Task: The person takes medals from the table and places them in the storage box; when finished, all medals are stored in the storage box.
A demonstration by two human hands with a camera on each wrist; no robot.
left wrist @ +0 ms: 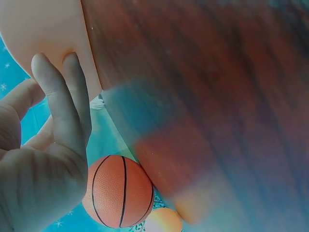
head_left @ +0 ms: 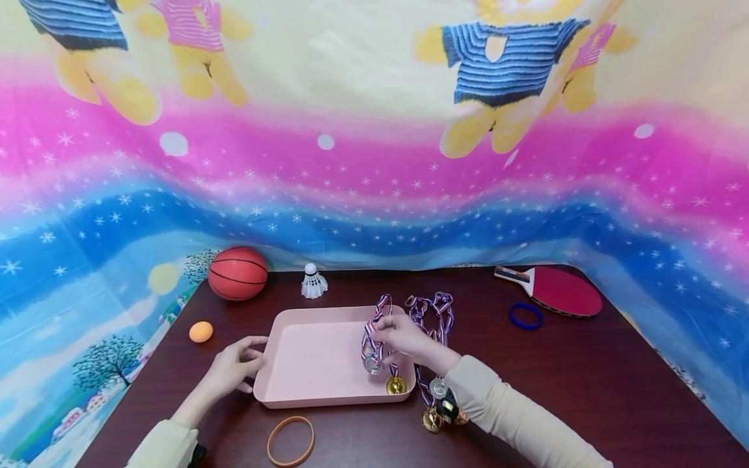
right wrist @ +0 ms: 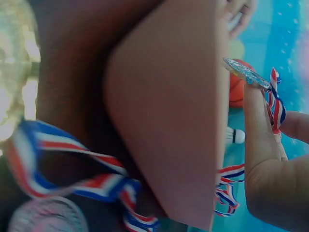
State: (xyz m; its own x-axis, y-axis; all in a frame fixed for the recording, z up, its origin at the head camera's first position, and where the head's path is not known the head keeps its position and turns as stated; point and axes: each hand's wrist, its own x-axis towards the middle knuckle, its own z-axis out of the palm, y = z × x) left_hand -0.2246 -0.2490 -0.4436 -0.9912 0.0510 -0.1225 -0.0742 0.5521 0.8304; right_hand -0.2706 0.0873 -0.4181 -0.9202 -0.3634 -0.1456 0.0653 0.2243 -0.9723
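Note:
My right hand (head_left: 404, 335) pinches the striped red, white and blue ribbon of a silver medal (head_left: 374, 365) over the right part of a pink tray (head_left: 316, 357). In the right wrist view that silver medal (right wrist: 245, 71) tilts above the tray wall beside a fingertip. A gold medal (head_left: 396, 385) lies in the tray's near right corner. At the tray's left side, my left hand (head_left: 229, 369) touches the outer wall with fairly straight fingers. More medals with tangled ribbons lie just right of the tray, among them a silver medal (head_left: 437, 388) and a gold medal (head_left: 433, 420).
A small basketball (head_left: 238, 273), an orange ball (head_left: 201, 332) and a shuttlecock (head_left: 314, 282) stand at the back left. An orange ring (head_left: 290, 442) lies in front of the tray. To the back right are a table tennis paddle (head_left: 564, 291) and a blue ring (head_left: 526, 316).

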